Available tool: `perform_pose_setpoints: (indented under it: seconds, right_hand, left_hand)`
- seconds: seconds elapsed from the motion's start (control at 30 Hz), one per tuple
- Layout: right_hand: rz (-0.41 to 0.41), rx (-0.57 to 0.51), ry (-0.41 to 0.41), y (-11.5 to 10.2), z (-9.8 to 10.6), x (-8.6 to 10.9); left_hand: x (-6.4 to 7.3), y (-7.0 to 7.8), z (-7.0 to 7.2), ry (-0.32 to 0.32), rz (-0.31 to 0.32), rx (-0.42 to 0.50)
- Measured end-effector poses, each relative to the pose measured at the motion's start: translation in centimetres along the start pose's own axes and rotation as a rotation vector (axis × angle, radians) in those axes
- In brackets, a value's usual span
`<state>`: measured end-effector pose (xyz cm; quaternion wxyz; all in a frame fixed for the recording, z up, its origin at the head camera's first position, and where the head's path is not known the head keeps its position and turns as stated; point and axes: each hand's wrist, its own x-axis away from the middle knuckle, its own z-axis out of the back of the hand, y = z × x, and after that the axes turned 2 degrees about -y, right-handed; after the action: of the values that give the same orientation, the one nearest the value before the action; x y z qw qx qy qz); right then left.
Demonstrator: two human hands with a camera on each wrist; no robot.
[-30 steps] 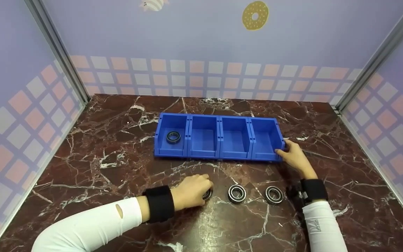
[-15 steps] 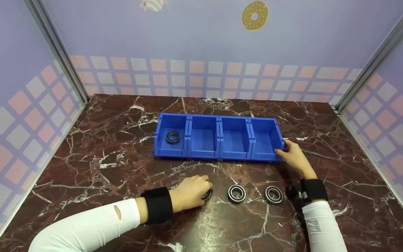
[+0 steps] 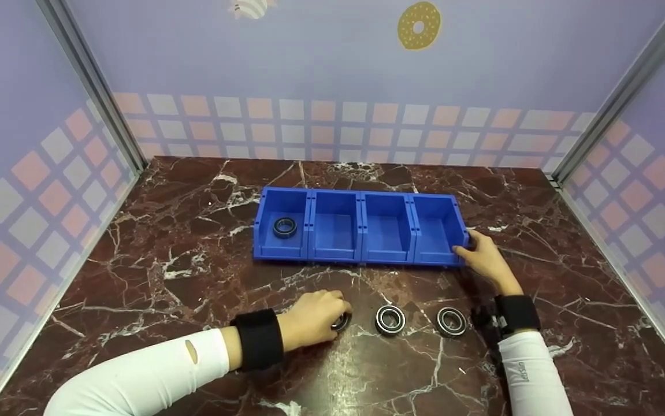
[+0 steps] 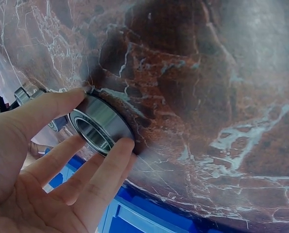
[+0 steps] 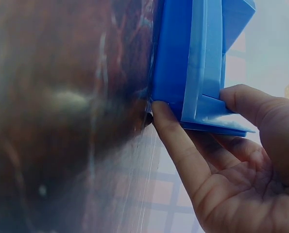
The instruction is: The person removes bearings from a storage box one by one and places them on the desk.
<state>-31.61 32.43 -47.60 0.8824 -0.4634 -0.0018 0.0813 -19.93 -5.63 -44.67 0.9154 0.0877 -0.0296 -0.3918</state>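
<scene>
My left hand [image 3: 316,318] pinches a metal ball bearing [image 4: 101,124] between thumb and fingers, down at the tabletop. Two more bearings lie to its right, a middle bearing [image 3: 390,320] and a right bearing [image 3: 451,322]. Behind them stands a row of joined blue bins [image 3: 335,254]. The leftmost compartment contains another bearing [image 3: 285,227]; the other compartments hold nothing. My right hand [image 3: 484,260] grips the right end of the bin row. In the right wrist view its thumb lies over the blue rim [image 5: 217,109], with the fingers against the outer side.
The dark red marble tabletop [image 3: 193,300] is bounded by a patterned back wall [image 3: 338,69] and side walls. Metal posts [image 3: 95,86] stand at the back corners. A black strap [image 3: 258,340] wraps the left wrist, and a similar band [image 3: 517,314] the right.
Almost nothing differs. The left forearm has shifted very slightly left, while the left hand stays on the bearing and the right hand on the bin.
</scene>
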Motion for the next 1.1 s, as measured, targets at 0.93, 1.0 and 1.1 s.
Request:
perform_pose_setpoints:
  seconds: [0.93,1.0,1.1]
  right_hand:
    - [0.012,-0.004,0.000,-0.4,-0.1,0.2]
    - [0.013,-0.003,0.001,-0.4,0.0,0.2]
    - [0.015,-0.007,0.000,-0.4,0.0,0.2]
  left_hand:
    - [1.0,-0.7,3.2,0.037,0.102,0.093]
    - [1.1,-0.9,3.4,0.048,0.118,0.104]
    - [1.2,-1.2,3.7,0.065,0.134,0.116]
